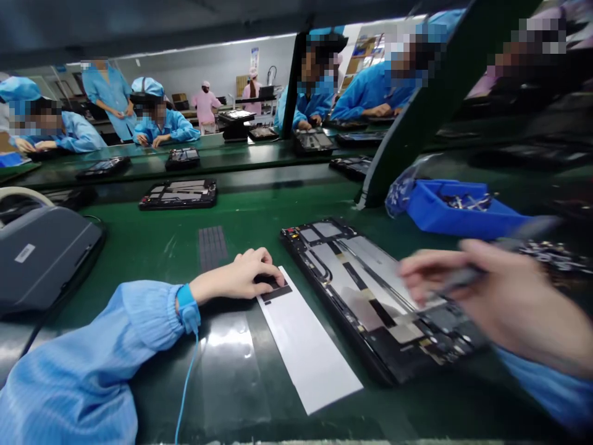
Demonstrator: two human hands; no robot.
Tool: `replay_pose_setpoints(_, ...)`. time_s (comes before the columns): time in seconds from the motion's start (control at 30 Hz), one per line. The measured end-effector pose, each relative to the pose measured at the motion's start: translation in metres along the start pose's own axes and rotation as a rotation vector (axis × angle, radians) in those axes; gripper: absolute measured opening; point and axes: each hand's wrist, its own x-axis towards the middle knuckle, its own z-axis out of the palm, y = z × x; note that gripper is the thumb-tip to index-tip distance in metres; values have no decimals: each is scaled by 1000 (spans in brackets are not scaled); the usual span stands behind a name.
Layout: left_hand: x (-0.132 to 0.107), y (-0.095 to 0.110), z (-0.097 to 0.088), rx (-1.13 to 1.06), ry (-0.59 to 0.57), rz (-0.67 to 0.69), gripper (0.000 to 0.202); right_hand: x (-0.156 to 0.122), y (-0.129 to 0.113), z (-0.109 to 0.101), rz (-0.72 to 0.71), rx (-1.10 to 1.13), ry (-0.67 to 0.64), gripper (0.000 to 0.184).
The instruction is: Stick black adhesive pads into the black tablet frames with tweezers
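The opened tablet-like device point(340, 272) is positioned on the green bench point(152, 247), internal side up, to the right of the white backing sheet point(310, 352). Black strips point(277, 292) are carried at the far end of the sheet. The left hand point(248, 272) is placed at that end, thumb and fingers curled over the strips; whether a strip is pinched cannot be told. A slender tool point(464, 278), possibly tweezers, is gripped in the right hand point(504, 303) above the device; its tip is blurred.

For good handling, the sheet should be held flat and a strip lifted by its edge, with minimal finger contact. The tool should be steadied before its tip is brought near the ribbon cables, as these could be snagged.
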Motion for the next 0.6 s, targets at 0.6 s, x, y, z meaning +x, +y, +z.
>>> replay_pose_setpoints(0.6, 3, -10, 1, 29, -85, 26, 18, 23, -38, 108, -418, -125, -527, 10)
